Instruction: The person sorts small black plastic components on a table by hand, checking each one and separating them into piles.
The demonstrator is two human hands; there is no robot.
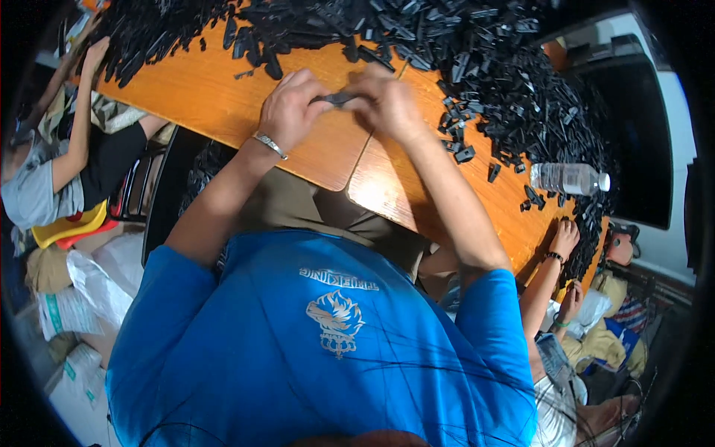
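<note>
Landmark: the seam (359,160) running across the orange table (179,104). A dark part (339,98), slim and longish, sits between the two hands, left of the seam toward its far end. Its long axis lies roughly left to right, so it points across the seam rather than along it.

Left hand (287,108), left of the seam, fingers closed on the part's left end; the part reaches rightward from those fingertips. Right hand (389,103), over the seam, fingers bent in at the part's right end. Blurred there; cannot tell whether it grips or only touches. Neither hand looks clearly nearer; the part bridges the gap.

Edges: the table's near edge meets the seam's near end, at the person's lap. Beyond the seam's far end, a heap of black pieces (477,45) bounds the room close past the fingers and sweeps round to the right.

Open room: orange wood left of the seam and along its near stretch. Right of the seam, room narrows toward loose pieces and a clear bottle (562,179) lying on its side.
</note>
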